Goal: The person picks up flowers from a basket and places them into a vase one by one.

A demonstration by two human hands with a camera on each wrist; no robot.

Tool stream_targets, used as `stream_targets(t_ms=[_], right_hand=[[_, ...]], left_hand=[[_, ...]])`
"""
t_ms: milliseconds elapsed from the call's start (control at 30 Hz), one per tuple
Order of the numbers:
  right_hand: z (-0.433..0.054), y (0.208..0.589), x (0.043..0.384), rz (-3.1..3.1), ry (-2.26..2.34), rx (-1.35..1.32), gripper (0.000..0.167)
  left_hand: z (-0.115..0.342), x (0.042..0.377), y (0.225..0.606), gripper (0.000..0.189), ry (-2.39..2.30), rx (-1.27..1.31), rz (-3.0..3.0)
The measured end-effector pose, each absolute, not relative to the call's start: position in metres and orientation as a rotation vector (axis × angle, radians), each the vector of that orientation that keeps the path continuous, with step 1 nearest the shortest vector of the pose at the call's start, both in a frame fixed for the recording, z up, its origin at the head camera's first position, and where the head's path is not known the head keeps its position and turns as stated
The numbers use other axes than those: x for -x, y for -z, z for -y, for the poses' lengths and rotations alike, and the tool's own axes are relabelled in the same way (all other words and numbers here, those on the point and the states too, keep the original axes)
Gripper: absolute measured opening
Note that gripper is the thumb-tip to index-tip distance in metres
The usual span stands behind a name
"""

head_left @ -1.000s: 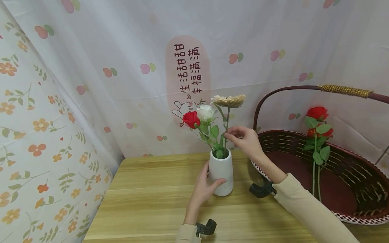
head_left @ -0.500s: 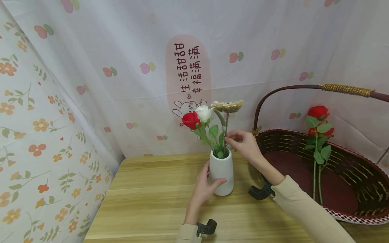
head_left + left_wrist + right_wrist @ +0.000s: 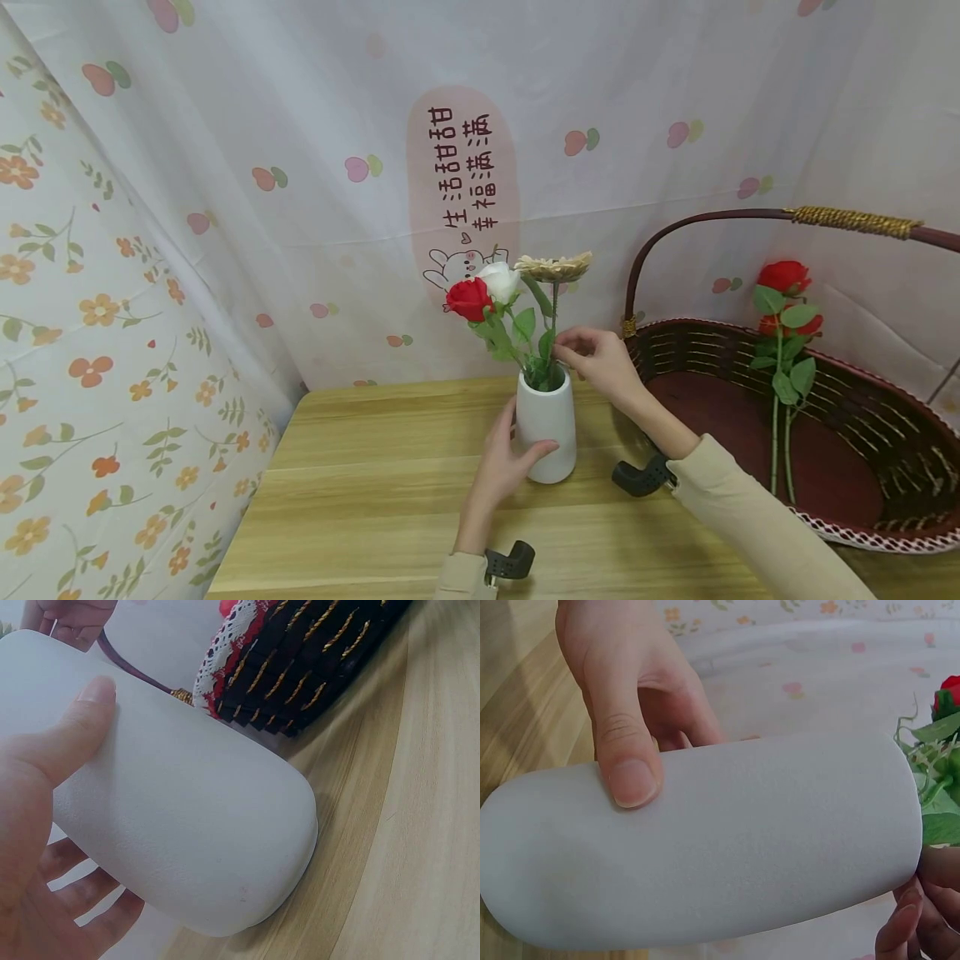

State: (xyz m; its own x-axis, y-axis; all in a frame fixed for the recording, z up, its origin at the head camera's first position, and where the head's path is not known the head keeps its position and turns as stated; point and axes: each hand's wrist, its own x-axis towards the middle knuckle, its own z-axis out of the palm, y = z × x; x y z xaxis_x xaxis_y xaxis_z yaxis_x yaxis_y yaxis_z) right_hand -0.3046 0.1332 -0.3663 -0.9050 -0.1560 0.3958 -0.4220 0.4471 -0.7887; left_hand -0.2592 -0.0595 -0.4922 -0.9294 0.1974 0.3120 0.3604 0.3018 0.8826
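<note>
A white vase (image 3: 546, 425) stands upright on the wooden table. My left hand (image 3: 501, 467) grips its lower left side; in the left wrist view the thumb (image 3: 86, 724) lies along the wall and the fingers curl behind. A red rose (image 3: 470, 299), a white rose (image 3: 501, 281) and a beige daisy-like flower (image 3: 555, 268) rise from the vase's mouth. Just above the rim, my right hand (image 3: 603, 367) pinches the beige flower's stem between thumb and fingertips. The right wrist view has the right hand's fingers (image 3: 900, 930) beside the rim. The stems' lower ends are hidden inside the vase.
A dark woven basket (image 3: 693, 342) with a tall arched handle (image 3: 708, 217) stands to the right, close to my right forearm. Red roses (image 3: 784, 277) lean inside it. Bare wooden table (image 3: 375, 475) extends left of the vase, with a printed curtain (image 3: 322, 108) behind.
My right hand has moved down and slightly left, and the beige flower has sunk lower into the vase. The roses have shifted a little left. My left hand stays on the vase.
</note>
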Motion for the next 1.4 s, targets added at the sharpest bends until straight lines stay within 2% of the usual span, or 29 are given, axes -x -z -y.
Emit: stream_targets(t_ms=[933,1400], right_hand=[[-0.155,0.365,0.289,2.410,-1.531,-0.522,0.023],[-0.197,0.364,0.276,2.482,-1.406,-0.501,0.025]], left_hand=[[0.060,0.258,0.492,0.082,1.697,0.524,2.426],[0.059,0.259,0.492,0.080,1.683,0.542,2.405]])
